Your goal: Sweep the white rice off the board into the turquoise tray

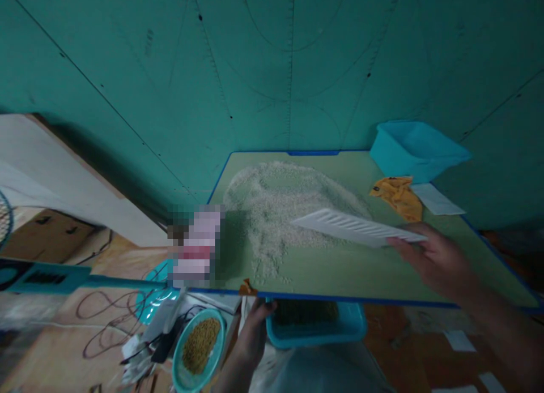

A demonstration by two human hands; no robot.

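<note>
In my right hand point(437, 257) is the near end of a long white slotted plastic strip point(357, 226). The strip slants across a spread heap of pale grains point(280, 206) on a green board with a blue edge point(340, 277). Whether it touches the grains I cannot tell. Below the board's front edge, my left hand point(255, 328) grips the left rim of a blue plastic basin point(317, 339). Dark contents show inside the basin, too dim to name.
A blue tub point(419, 149), an orange cloth point(399, 196) and a white sheet point(440, 199) occupy the board's right side. A blurred pink-and-white item point(198, 248) is at its left edge. Lower left stands a bowl of yellowish grains point(202, 345). A green wall point(276, 70) rises behind.
</note>
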